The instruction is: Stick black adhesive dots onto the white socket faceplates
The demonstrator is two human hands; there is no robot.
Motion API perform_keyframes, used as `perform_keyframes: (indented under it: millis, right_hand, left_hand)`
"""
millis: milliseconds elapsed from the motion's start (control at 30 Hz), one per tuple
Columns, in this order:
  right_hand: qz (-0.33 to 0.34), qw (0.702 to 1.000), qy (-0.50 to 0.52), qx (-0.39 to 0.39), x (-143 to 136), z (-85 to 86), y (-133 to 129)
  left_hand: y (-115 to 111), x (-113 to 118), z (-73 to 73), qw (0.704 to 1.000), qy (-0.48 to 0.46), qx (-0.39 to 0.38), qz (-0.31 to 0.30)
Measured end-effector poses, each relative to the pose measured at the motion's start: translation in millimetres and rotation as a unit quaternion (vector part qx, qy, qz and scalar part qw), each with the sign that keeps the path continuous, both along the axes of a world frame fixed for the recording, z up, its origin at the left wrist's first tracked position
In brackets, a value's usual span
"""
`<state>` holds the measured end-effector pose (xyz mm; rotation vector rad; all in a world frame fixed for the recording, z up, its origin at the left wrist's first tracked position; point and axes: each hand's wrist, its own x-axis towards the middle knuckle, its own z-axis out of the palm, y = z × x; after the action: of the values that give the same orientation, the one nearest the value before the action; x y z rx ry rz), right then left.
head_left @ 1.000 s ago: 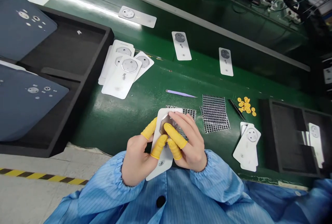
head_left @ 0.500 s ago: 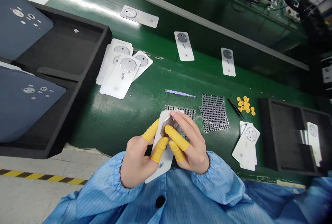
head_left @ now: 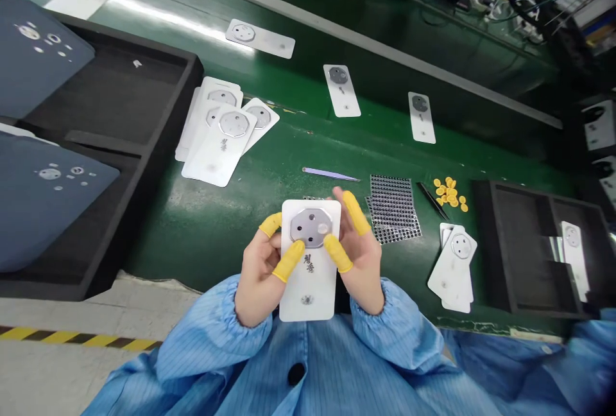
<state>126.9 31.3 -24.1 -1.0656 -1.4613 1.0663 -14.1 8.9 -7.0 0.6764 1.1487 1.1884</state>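
A white phone back cover (head_left: 310, 284) with a grey octagonal camera plate and dark lettering is held upright in front of me. My left hand (head_left: 264, 271) grips its left edge, the thumb lying on the front just below the camera plate. On the other edge, my right hand (head_left: 359, 259) pinches the cover with its thumb near the plate's lower right corner, and its index finger is raised behind. Yellow finger cots cover the thumbs and some fingers. Behind the cover lies a sheet of small black dots, mostly hidden. Purple tweezers (head_left: 331, 174) rest beyond it.
More covers lie in a pile (head_left: 219, 153) at left and a stack (head_left: 455, 271) at right. Dotted sheets (head_left: 393, 207), black tweezers (head_left: 432, 201) and yellow finger cots (head_left: 450, 192) are on the green bench. Black trays (head_left: 163, 165) flank both sides. A blue sleeve shows at lower right.
The phone back cover has turned from a tilt to upright, its front facing me. My right fingers have moved off the camera plate to the right edge, and the index finger has lifted.
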Motion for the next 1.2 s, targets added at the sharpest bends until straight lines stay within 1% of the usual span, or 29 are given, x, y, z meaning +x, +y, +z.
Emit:
perform_keyframes:
  millis: [100, 200, 300, 333, 400, 500, 533, 600, 667, 700, 733, 767, 800, 833, 867, 933, 1000, 1033, 1100, 1200]
  right_hand:
    - [0.067, 0.991, 0.061, -0.099, -5, 1.8, 0]
    - [0.072, 0.981, 0.095, -0.151, -6, 3.4, 0]
    - [0.08, 0.972, 0.124, -0.183, -6, 2.9, 0]
    - [0.078, 0.97, 0.13, -0.192, -7, 2.8, 0]
    - [0.054, 0.969, 0.135, -0.199, -10, 3.1, -3]
    - [0.003, 0.974, 0.135, -0.182, -18, 4.3, -8]
    - [-0.004, 0.975, 0.133, -0.178, -19, 4.0, -9]
    - [-0.012, 0.977, 0.113, -0.181, -13, 0.9, -7]
    - [-0.037, 0.979, 0.074, -0.187, 12, -4.4, -3]
    - [-0.06, 0.979, 0.06, -0.184, 32, -7.2, -2]
    - [-0.1, 0.979, 0.031, -0.174, 58, -9.6, -3]
    - [-0.142, 0.977, 0.004, -0.16, 86, -11.5, -5]
    - [-0.196, 0.97, -0.029, -0.141, 117, -12.8, -9]
    - [-0.285, 0.942, -0.139, -0.113, 148, -13.4, -13]
    - [-0.318, 0.924, -0.184, -0.109, 177, -13.3, -16]
    - [-0.355, 0.893, -0.256, -0.104, 226, -11.6, -19]
    - [-0.375, 0.864, -0.32, -0.104, 255, -9.4, -9]
    - [-0.382, 0.848, -0.351, -0.106, 262, -8.7, 4]
    - [-0.383, 0.824, -0.4, -0.115, 265, -9.4, 44]
    - [-0.365, 0.81, -0.436, -0.144, 249, -13.6, 132]
  left_hand:
    - [3, 1, 1.9, 1.0, -0.002, -0.011, 0.005]
    - [4, 0, 1.2, 0.999, 0.021, -0.023, 0.019]
    - [5, 0, -0.3, 0.995, 0.084, 0.005, 0.053]
    - [6, 0, -0.6, 0.992, 0.111, 0.022, 0.063]
    - [6, 0, -0.9, 0.983, 0.159, 0.051, 0.079]
    - [4, 2, -3.7, 0.976, 0.19, 0.062, 0.084]
    - [4, 2, -6.0, 0.977, 0.191, 0.061, 0.078]
    - [3, 4, -13.0, 0.98, 0.189, 0.061, 0.032]
    - [4, 4, -20.8, 0.979, 0.19, 0.064, -0.042]
    - [5, 3, -24.0, 0.977, 0.184, 0.068, -0.078]
    - [7, 2, -26.4, 0.977, 0.175, 0.073, -0.099]
    - [9, 0, -28.1, 0.979, 0.162, 0.076, -0.103]
    - [12, -3, -28.9, 0.982, 0.149, 0.075, -0.09]
    - [15, -6, -29.2, 0.985, 0.141, 0.069, -0.067]
    - [18, -9, -29.2, 0.988, 0.14, 0.06, -0.039]
    - [23, -14, -29.5, 0.986, 0.163, 0.039, 0.017]
    - [29, -14, -31.9, 0.98, 0.189, 0.033, 0.054]
    - [31, -13, -34.3, 0.978, 0.196, 0.034, 0.065]
    - [34, -11, -41.6, 0.977, 0.197, 0.046, 0.067]
    - [36, -11, -55.7, 0.976, 0.199, 0.07, 0.049]
